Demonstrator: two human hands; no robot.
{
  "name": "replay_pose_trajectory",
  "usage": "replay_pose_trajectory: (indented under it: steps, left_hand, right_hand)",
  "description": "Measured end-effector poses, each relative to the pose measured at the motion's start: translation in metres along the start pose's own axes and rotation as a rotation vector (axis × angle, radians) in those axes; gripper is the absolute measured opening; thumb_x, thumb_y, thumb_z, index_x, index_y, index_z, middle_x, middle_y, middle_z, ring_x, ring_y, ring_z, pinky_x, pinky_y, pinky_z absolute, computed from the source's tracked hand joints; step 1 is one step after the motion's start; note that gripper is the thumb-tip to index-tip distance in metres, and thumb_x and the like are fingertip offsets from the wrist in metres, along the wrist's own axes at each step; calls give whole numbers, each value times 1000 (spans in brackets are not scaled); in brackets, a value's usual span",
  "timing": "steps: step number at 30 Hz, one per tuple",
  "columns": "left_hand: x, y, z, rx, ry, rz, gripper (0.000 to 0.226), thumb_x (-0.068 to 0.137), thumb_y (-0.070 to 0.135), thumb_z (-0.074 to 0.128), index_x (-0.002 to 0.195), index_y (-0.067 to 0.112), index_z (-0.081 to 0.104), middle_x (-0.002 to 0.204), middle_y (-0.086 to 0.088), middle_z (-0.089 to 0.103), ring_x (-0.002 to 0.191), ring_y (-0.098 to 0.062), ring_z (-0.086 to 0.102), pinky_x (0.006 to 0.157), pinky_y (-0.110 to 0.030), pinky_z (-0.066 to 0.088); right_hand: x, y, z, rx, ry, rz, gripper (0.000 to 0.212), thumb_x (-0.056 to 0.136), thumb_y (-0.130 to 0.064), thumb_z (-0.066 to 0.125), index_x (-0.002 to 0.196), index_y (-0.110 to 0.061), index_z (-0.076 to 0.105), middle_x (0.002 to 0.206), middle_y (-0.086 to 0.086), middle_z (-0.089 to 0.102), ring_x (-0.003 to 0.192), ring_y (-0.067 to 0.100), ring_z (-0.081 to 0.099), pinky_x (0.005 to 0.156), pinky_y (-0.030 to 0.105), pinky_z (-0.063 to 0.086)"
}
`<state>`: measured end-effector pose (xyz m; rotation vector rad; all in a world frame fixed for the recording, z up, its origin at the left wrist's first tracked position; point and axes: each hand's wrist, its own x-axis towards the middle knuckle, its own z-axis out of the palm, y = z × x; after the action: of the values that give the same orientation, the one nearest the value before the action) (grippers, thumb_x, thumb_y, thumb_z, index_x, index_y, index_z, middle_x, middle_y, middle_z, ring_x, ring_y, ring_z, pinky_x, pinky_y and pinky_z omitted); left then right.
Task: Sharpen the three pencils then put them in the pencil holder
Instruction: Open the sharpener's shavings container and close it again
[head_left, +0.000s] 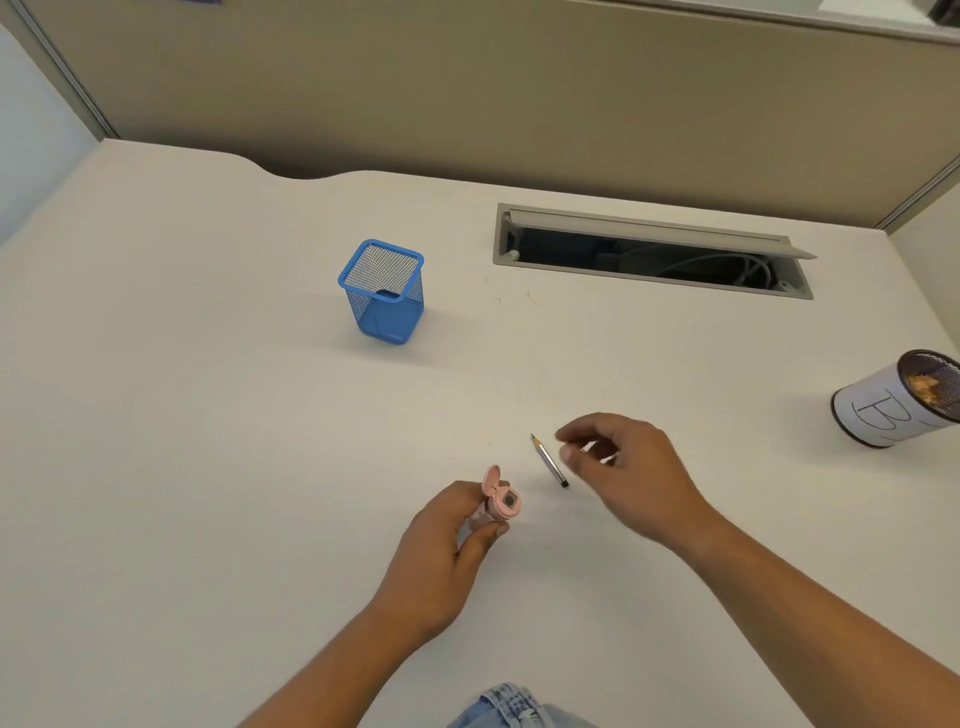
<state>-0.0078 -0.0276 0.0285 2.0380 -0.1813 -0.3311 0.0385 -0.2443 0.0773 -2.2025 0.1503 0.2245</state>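
The left hand (447, 540) is gripping the pink sharpener (501, 501); the right hand (623, 467) is hovering half-open, empty, beside one pencil (549, 461); beyond them the blue holder (384, 291) is looking empty.

A short grey pencil (548, 460) with a sharpened tip and black end lies flat on the white desk (208, 441), tip pointing away. The pink sharpener (503, 501) has its lid flipped open. The blue square mesh pencil holder (383, 291) stands upright, well apart.

The scene is evenly and softly lit; faint shadows are cast on the worktop (208, 415). The right hand (631, 467) is motion-blurred. Edges are bent by wide-angle distortion.
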Motion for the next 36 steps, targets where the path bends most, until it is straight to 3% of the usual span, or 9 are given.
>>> replay_pose_trajectory:
  steps: [3,5,9,12,17,24,28,31,36]
  left_hand:
    - [-2,8,-1,51,-34,71,18,96,29,55,112,35,59,109,15,62,101,-7,58,88,-24,48]
    - [-3,15,-3,46,-37,103,18,95,27,57,110,36,60,106,15,61,98,-8,58,85,-22,48]
    - [-9,30,-8,-21,-13,115,21,92,24,62,104,42,60,97,16,60,91,-9,57,77,-14,44]
    - [-16,41,-11,-119,26,97,20,88,24,67,105,36,67,92,14,63,89,-12,58,76,-17,47]
    - [-30,63,-21,-252,85,100,25,85,37,64,110,36,68,97,11,67,93,-12,61,79,-24,53]
    - [-52,96,-27,-180,-1,235,22,91,31,56,111,38,63,98,8,62,96,-19,59,81,-30,51]
    - [-64,114,-20,-206,0,278,21,92,26,56,109,34,63,96,5,61,93,-20,59,76,-21,49]
    - [-70,124,-16,-181,1,316,17,92,33,55,107,35,62,93,4,59,87,-18,57,72,-19,46]
    - [-81,145,4,-41,9,352,14,94,29,58,107,34,58,93,13,55,87,-12,54,72,-10,39]
  right_hand:
    - [-22,-29,6,77,-181,-84,21,85,-32,73,106,-35,72,102,-14,69,83,3,64,73,18,52]
    - [-32,-39,8,80,-223,-136,22,86,-33,72,108,-37,71,104,-15,69,85,2,65,78,16,52]
    - [-45,-49,3,106,-146,-157,15,85,-23,74,96,-33,75,93,-16,72,83,6,69,78,24,55]
    - [-58,-53,-6,153,-89,-158,12,82,-19,76,89,-28,75,86,-15,75,80,9,70,77,32,57]
    - [-85,-58,-17,182,-63,-212,16,81,-6,75,82,-22,74,88,-8,77,84,14,71,73,22,54]
    - [-113,-76,-33,354,-1,-280,9,79,-24,79,88,-21,77,91,-2,77,89,21,73,74,30,59]
    - [-127,-76,-42,403,21,-348,5,76,-22,79,78,-18,81,86,0,74,88,22,73,73,26,58]
    - [-136,-74,-49,426,12,-368,4,75,-19,79,76,-15,80,84,2,72,86,22,74,73,22,57]
    - [-150,-66,-73,386,-25,-321,12,75,-24,81,79,-19,71,84,4,72,81,23,72,72,32,61]
